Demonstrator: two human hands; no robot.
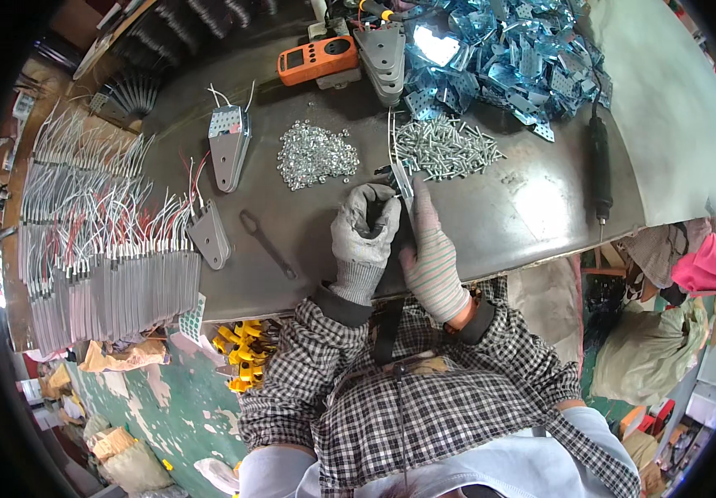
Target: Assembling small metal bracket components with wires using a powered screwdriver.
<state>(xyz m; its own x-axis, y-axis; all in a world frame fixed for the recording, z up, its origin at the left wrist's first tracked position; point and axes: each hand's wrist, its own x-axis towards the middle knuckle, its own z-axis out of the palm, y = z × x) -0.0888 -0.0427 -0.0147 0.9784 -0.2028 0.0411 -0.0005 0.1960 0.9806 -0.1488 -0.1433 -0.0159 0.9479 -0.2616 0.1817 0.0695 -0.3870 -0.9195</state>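
Both my hands wear striped or grey knit gloves, near the table's front edge. A grey metal bracket (pixel 403 183) with white wires stands edge-on between them. My left hand (pixel 364 232) is closed, its fingertips pinched at the bracket's left side; what else they hold is too small to make out. My right hand (pixel 434 256) holds the bracket from the right, fingers straight along it and thumb underneath. Just beyond lie a heap of screws (pixel 453 149) and, farther left, a heap of small nuts (pixel 315 155). A small wrench (pixel 266 242) rests left of my left hand.
Wired brackets (pixel 228 158) and rows of flat grey wired strips (pixel 117 295) fill the left side. At the back are an orange meter (pixel 318 61), stacked brackets (pixel 381 58) and a pile of bluish perforated plates (pixel 507 62). A black electric screwdriver (pixel 598 166) hangs at right.
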